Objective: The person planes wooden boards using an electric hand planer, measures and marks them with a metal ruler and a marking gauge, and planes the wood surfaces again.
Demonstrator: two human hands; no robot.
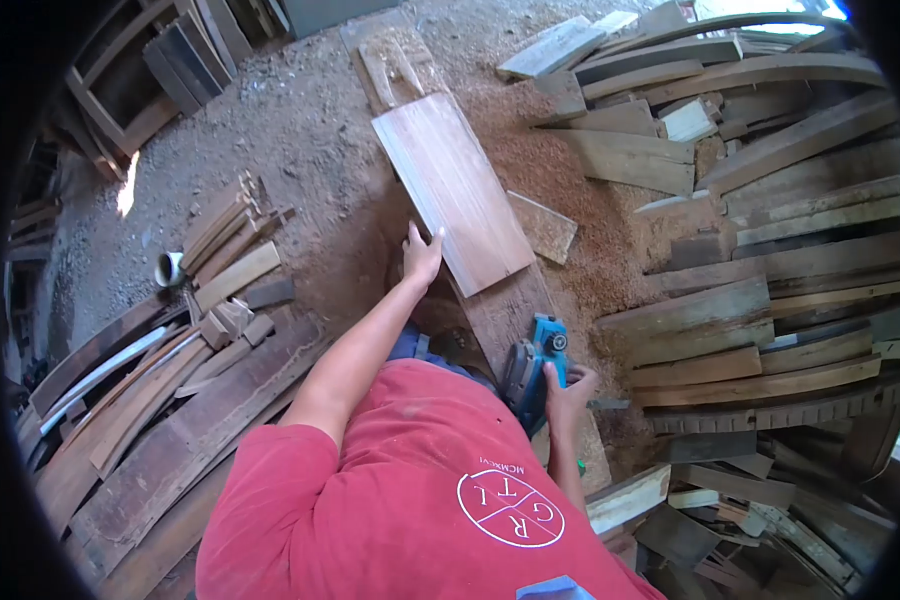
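Note:
A planed wooden board (460,190) lies on a long, rough plank bench (518,312). My left hand (422,256) touches the board's left edge near its lower end, thumb on top and fingers along the side. Close to my body, my right hand (568,392) is wrapped round a blue electric hand planer (538,365). The planer sits at the near end of the bench, just below the board and apart from it. Its underside is hidden from me.
Reddish wood shavings (570,215) cover the ground right of the bench, with a short offcut (545,228) beside the board. Stacked planks (770,220) fill the right side. More timber (190,430) and a white pipe (169,268) lie at the left.

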